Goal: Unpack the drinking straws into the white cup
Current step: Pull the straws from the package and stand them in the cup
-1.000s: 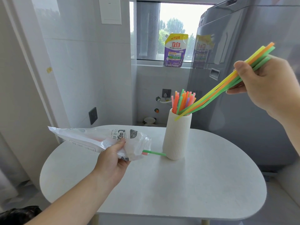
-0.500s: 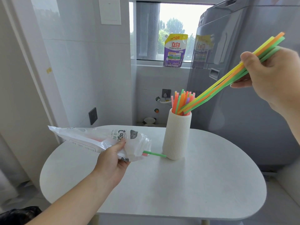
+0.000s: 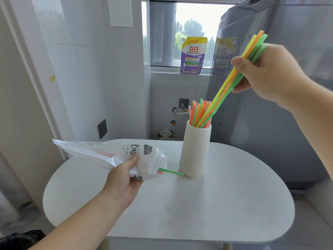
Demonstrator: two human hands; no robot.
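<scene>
A ribbed white cup (image 3: 195,150) stands on the round white table (image 3: 225,204) and holds several pink, orange and green straws (image 3: 197,112). My right hand (image 3: 268,76) pinches a bunch of yellow, orange and green straws (image 3: 227,91), tilted, with their lower ends inside the cup's mouth. To the left of the cup, my left hand (image 3: 124,179) grips the crumpled plastic straw bag (image 3: 115,154) above the table. One green straw (image 3: 171,171) pokes out of the bag's open end and touches the cup's base.
A grey washing machine (image 3: 279,123) stands right behind the table. A purple detergent pouch (image 3: 193,55) sits on the window sill. Tiled walls with a dark socket (image 3: 102,128) close in on the left.
My right hand moved left and down, tipping the bunch steeper, so its lower ends went from the cup's rim into the cup. My left hand and the bag stayed put.
</scene>
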